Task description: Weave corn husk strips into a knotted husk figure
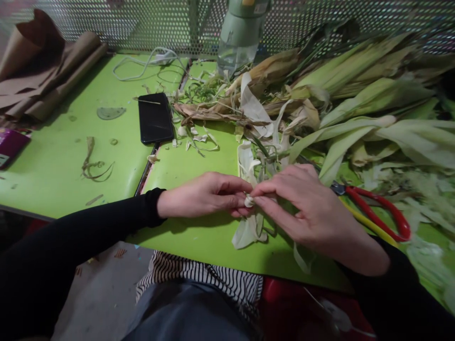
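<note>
- The green counter (199, 237) carried a heap of corn husks (355, 90) at the far right.
- Red-handled scissors (380, 210) lay just beside the right hand (313, 213); a black phone (155, 117) lay well apart.
- The left hand (206, 195) met it fingertip to fingertip.
- Both grips pinched a small pale husk piece (249, 201), seemingly rolled, above the counter's near edge.

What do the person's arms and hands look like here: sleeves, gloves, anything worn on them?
Both arms are in long, plain black sleeves that end at the wrist; the left cuff is snug and unmarked. The left hand and right hand are bare: no gloves, and no rings, watch or bracelet can be seen.
</note>
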`<action>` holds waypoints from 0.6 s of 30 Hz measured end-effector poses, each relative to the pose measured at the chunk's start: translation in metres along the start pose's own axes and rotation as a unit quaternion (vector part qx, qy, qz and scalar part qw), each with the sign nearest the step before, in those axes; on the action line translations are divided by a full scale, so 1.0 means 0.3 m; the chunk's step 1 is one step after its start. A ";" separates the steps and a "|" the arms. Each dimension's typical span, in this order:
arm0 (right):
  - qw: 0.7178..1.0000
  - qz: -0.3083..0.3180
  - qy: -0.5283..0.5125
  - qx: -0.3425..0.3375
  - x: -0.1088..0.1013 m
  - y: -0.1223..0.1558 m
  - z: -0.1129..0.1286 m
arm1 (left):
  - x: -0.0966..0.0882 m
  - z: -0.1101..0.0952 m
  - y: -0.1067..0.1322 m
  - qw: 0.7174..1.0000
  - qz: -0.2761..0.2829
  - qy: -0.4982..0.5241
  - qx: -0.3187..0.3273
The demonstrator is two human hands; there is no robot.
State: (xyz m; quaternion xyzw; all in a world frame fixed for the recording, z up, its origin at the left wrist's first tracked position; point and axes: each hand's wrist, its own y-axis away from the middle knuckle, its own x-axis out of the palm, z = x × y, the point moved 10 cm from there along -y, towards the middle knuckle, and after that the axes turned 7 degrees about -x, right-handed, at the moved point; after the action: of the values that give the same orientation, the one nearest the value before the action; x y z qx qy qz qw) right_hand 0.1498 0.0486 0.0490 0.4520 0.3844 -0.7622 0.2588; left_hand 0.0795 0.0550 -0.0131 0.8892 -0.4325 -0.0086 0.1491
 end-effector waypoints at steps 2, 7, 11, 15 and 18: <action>1.000 0.006 0.009 -0.008 0.004 0.000 0.004 | 0.001 0.015 -0.003 1.000 -0.002 0.011 -0.014; 0.998 0.043 -0.013 -0.035 0.020 0.002 0.010 | 0.008 0.039 -0.008 0.999 0.005 0.033 -0.033; 0.999 0.033 0.014 -0.041 0.010 0.000 0.011 | 0.007 0.034 -0.010 0.998 0.006 0.052 -0.028; 0.998 0.021 -0.033 -0.042 0.005 -0.007 0.021 | 0.011 0.029 -0.009 0.998 0.014 0.062 -0.027; 0.998 0.012 -0.055 -0.039 -0.008 -0.008 0.026 | 0.016 0.028 -0.006 0.997 0.021 0.074 -0.032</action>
State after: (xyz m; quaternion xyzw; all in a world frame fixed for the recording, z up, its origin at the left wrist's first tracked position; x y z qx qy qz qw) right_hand 0.1453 0.0438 0.0542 0.4033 0.3934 -0.7676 0.3057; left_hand 0.0825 0.0502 -0.0210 0.8729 -0.4385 0.0464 0.2089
